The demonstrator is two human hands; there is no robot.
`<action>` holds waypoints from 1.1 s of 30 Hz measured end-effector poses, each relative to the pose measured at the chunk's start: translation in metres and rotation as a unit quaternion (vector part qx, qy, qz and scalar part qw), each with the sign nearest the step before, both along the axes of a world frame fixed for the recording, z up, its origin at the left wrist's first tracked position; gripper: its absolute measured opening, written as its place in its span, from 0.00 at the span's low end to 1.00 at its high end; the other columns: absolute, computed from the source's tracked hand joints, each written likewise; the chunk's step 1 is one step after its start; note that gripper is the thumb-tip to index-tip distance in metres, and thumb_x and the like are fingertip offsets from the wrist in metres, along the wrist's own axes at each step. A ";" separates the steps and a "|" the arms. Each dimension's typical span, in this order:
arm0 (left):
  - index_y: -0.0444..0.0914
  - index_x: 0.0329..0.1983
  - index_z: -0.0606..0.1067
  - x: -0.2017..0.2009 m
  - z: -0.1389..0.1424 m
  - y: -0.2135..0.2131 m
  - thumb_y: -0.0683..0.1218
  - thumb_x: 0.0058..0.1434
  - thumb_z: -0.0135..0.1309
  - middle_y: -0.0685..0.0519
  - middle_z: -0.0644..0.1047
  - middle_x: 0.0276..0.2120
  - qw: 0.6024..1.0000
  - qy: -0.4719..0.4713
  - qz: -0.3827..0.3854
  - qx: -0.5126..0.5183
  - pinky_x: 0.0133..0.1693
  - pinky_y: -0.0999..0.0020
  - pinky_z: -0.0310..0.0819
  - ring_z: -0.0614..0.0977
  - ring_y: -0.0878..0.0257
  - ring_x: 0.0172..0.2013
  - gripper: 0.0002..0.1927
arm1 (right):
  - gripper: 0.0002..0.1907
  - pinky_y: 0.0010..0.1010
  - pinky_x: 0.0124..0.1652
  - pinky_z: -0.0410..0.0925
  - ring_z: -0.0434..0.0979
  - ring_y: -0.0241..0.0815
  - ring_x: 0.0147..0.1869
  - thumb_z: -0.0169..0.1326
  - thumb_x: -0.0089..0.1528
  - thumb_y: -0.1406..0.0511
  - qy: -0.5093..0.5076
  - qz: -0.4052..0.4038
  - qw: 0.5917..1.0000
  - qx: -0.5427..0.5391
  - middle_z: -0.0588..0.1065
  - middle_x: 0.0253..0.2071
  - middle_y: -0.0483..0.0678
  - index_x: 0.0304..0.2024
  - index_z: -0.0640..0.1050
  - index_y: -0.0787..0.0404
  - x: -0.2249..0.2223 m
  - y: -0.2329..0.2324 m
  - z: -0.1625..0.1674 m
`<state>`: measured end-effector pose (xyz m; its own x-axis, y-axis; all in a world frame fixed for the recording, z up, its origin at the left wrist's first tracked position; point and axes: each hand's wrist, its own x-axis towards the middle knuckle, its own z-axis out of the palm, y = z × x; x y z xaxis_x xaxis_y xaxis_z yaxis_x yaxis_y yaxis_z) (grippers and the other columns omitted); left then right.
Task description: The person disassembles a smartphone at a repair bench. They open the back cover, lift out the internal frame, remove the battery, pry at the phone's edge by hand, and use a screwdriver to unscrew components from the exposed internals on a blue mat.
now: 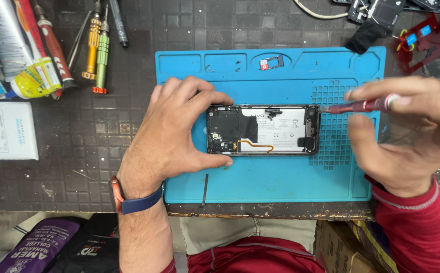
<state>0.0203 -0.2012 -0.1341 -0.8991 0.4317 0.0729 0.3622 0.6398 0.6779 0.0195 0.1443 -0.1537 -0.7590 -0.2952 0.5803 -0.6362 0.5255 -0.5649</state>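
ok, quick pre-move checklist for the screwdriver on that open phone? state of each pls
1. Phone flat on the blue mat: ok.
2. Left hand steadying the phone's left end, fingers on its top and bottom edges: ok.
3. Right hand gripping the red screwdriver: ok.
4. Tip at the phone's right edge, seated in a screw: cannot tell.
5. Loose screws on the mat near the small tray: cannot tell.

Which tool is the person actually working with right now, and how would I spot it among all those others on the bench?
Find the blue rubber work mat in the middle of the dark bench, with the opened black smartphone on it, steadied by the left hand. The right hand holds a slim red metal screwdriver, tip at the phone's right end. The other screwdrivers lie untouched off the mat's top left corner.
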 end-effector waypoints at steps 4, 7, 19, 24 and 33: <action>0.46 0.53 0.77 -0.002 0.002 0.000 0.56 0.28 0.77 0.54 0.74 0.50 1.000 -0.001 0.001 -0.002 0.55 0.56 0.62 0.72 0.53 0.51 0.43 | 0.31 0.25 0.43 0.76 0.78 0.46 0.40 0.72 0.59 0.71 0.006 0.018 0.999 -0.029 0.71 0.44 0.57 0.52 0.61 0.61 0.000 -0.001 0.000; 0.46 0.52 0.77 -0.003 0.003 0.001 0.56 0.28 0.77 0.55 0.74 0.49 1.000 -0.009 0.002 -0.003 0.54 0.56 0.63 0.72 0.53 0.51 0.43 | 0.30 0.26 0.47 0.79 0.78 0.48 0.44 0.69 0.62 0.69 -0.032 0.027 0.998 -0.039 0.70 0.48 0.60 0.54 0.61 0.62 0.000 0.001 0.000; 0.46 0.52 0.77 -0.002 0.002 -0.001 0.56 0.28 0.77 0.54 0.74 0.49 1.000 -0.013 0.005 -0.003 0.55 0.56 0.63 0.72 0.53 0.51 0.43 | 0.31 0.25 0.39 0.75 0.78 0.48 0.41 0.71 0.62 0.72 -0.008 0.021 1.000 -0.001 0.72 0.48 0.61 0.52 0.59 0.61 0.000 0.003 0.003; 0.46 0.52 0.77 -0.002 0.002 0.000 0.56 0.27 0.77 0.54 0.74 0.49 1.000 -0.018 0.004 -0.002 0.55 0.56 0.63 0.72 0.53 0.50 0.43 | 0.30 0.27 0.44 0.78 0.80 0.47 0.45 0.66 0.65 0.74 -0.042 0.055 0.998 0.000 0.74 0.48 0.61 0.56 0.58 0.59 0.001 0.002 0.007; 0.46 0.53 0.77 -0.002 0.001 0.000 0.56 0.27 0.77 0.54 0.74 0.50 1.000 -0.013 0.004 -0.008 0.54 0.56 0.62 0.72 0.53 0.50 0.44 | 0.33 0.24 0.37 0.72 0.78 0.43 0.40 0.67 0.60 0.76 -0.012 0.029 0.999 0.042 0.74 0.46 0.60 0.54 0.57 0.57 0.003 -0.002 0.011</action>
